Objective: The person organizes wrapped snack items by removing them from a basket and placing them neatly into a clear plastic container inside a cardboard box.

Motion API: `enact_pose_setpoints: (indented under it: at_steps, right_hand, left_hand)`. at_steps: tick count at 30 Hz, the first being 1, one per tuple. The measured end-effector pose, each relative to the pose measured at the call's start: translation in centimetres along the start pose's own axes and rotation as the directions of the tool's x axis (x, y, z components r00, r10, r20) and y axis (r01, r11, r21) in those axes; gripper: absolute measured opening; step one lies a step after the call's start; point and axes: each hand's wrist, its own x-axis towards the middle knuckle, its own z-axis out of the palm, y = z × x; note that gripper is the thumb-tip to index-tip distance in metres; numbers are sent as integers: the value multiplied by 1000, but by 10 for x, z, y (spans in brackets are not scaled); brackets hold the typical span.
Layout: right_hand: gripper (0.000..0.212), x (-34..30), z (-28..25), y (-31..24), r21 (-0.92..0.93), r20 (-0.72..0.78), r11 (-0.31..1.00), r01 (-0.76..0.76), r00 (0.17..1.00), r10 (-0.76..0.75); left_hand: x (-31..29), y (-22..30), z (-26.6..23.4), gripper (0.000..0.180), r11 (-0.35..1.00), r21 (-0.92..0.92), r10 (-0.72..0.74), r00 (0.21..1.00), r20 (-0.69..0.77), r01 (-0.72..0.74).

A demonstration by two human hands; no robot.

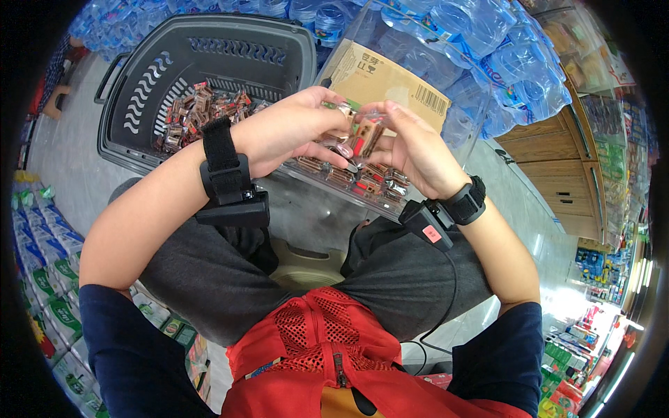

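Note:
My left hand point(296, 129) is closed around small brown snacks in clear wrappers, over a clear plastic tray point(390, 211). Facing it, my right hand point(426, 159) has its fingers curled round a wrapped snack point(366, 136) with a red patch. The two hands nearly meet there, and fingers partly cover what lies between them. More wrapped snacks point(371, 182) lie in rows in the tray beneath. To the left stands a dark grey basket point(237, 29) with a loose heap of similar wrapped snacks point(198, 115) at its bottom.
A brown cardboard box point(390, 78) sits at the far end of the tray. Shrink-wrapped blue water bottles point(481, 42) are stacked behind. Wooden drawers point(557, 174) stand on the right, and packaged goods point(52, 272) on the left. A cable point(453, 292) hangs from my right wrist device.

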Motion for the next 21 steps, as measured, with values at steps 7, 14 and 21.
enact_pose_setpoints:
  at_steps: [7, 14, 21]
  right_hand:
    - [40, 7, -13, -2, -186, 22, 971, -149, 988, 156]
    - [47, 10, -20, -9, -265, -178, 954, -139, 980, 93]
    - [54, 26, -58, 10, -900, -185, 432, -51, 944, -274]
  left_hand:
    - [14, -14, -5, 43, 913, 342, 224, 974, 33, -222]
    - [16, -9, -11, 36, 877, 447, 215, 976, -39, -176]
    - [21, -9, -10, 34, 848, 497, 229, 973, -25, -187]
